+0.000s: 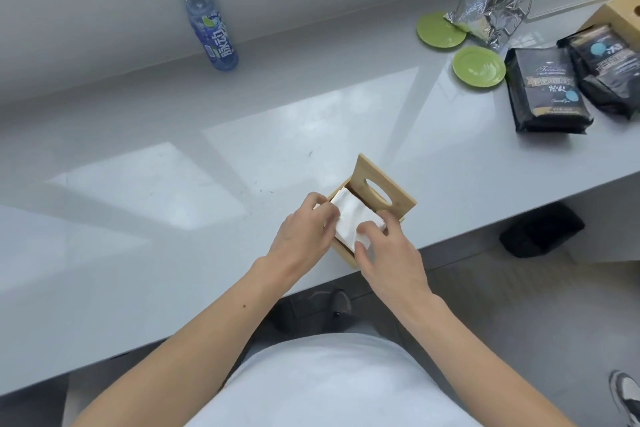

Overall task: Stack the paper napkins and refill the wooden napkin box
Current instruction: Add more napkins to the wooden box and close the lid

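A wooden napkin box (346, 255) sits near the front edge of the grey counter, its slotted lid (382, 189) tilted up and open at the far side. A stack of white paper napkins (351, 217) lies in the box's opening. My left hand (306, 230) grips the stack's left edge with fingers curled over it. My right hand (386, 253) holds the stack's near right corner, thumb and fingers pinched on the paper. The box's near walls are mostly hidden by both hands.
A blue drink bottle (209, 24) stands at the back left by the wall. Two green saucers (479, 66), a silver foil bag (502, 0) and two black coffee bags (543, 90) lie at the right. The counter's front edge (242, 314) runs just below the box.
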